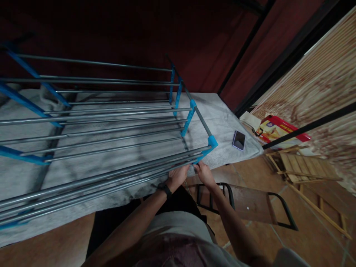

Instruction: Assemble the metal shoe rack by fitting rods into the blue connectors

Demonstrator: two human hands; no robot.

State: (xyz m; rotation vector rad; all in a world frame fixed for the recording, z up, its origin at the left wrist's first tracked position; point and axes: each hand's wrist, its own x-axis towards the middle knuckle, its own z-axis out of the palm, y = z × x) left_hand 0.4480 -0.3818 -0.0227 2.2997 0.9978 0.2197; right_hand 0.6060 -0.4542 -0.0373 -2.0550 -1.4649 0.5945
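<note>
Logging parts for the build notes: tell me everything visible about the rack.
The rack is a long open frame of shiny grey, metal-looking rods between blue, plastic-looking brackets. Grey tubes link brackets at the right end. It rests on grey cloth, running left to right, its left end partly out of frame. The left hand and right hand are at its near right corner; their exact grip is hidden.

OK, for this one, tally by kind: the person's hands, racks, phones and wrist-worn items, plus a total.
Bare hands, left hand and right hand: 2
Grey metal-tube rack with blue connectors: 1
Dark-screened rectangular phone: 1
Black band on the left wrist: 1
Total: 5
</note>
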